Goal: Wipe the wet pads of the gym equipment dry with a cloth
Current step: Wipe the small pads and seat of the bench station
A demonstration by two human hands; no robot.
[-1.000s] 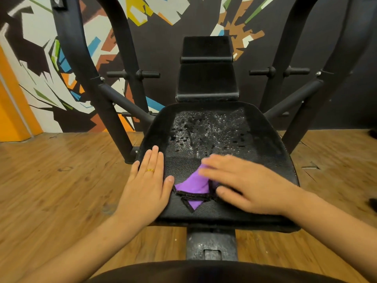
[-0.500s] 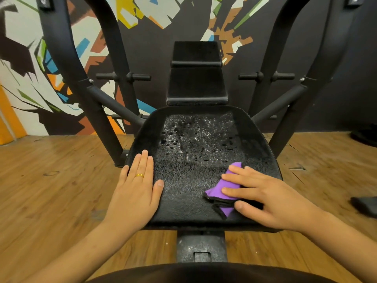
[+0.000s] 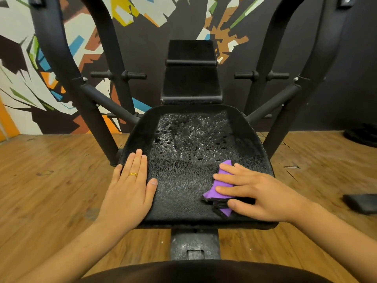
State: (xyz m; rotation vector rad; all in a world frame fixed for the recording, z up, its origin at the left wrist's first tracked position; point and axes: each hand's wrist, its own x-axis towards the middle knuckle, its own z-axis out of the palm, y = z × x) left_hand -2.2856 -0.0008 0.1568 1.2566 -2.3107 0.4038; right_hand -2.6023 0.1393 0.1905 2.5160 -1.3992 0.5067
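A black seat pad [image 3: 183,193] of a gym machine fills the middle of the view. Water drops cover its far half; its near half looks dull and free of drops. My right hand [image 3: 257,195] lies flat with straight fingers on a purple cloth with a black edge [image 3: 221,181], pressing it onto the right near part of the pad. My left hand [image 3: 130,190], with a gold ring, rests flat on the pad's left near edge. Behind the seat stands a black back pad [image 3: 191,84].
Black steel frame arms [image 3: 89,103] rise on both sides of the seat, with short pegs [image 3: 118,75] sticking out. The seat post [image 3: 194,246] stands below the pad. The floor is wood [image 3: 44,193]. A dark object [image 3: 361,203] lies on the floor at right. A painted wall is behind.
My right hand has slid the purple cloth from the pad's near middle to its right near side. The left hand has stayed flat on the left edge.
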